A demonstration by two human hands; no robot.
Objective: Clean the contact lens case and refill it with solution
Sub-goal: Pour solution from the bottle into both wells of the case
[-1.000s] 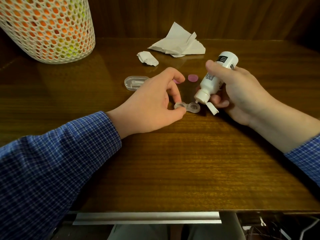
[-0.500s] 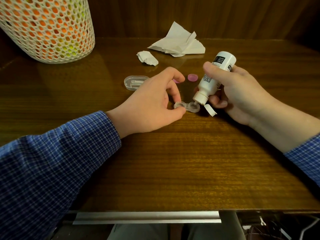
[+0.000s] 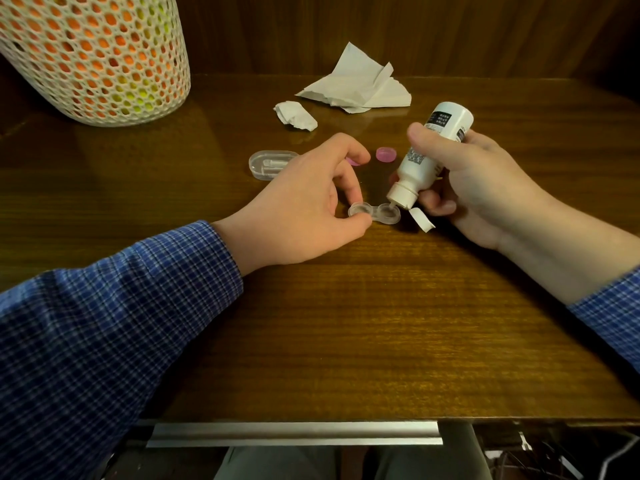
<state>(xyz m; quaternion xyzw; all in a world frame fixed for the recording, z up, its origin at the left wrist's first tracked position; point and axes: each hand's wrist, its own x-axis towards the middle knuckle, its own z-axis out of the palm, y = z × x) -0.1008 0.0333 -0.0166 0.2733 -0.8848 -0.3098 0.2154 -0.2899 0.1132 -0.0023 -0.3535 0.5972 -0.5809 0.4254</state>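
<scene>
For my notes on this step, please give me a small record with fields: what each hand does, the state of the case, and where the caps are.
left hand: pinches the left well of the lens case, holding it on the table
right hand: holds the solution bottle tilted, nozzle over the right well
lens case: open, both caps off
pink caps: one behind the case; another partly hidden by the left hand
solution level: cannot tell

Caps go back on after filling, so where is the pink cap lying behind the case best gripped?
Pinch the pink cap by its round rim, from straight above. It lies flat and low on the table, apart from the solution bottle and the left hand, so only its edge offers hold.
</scene>
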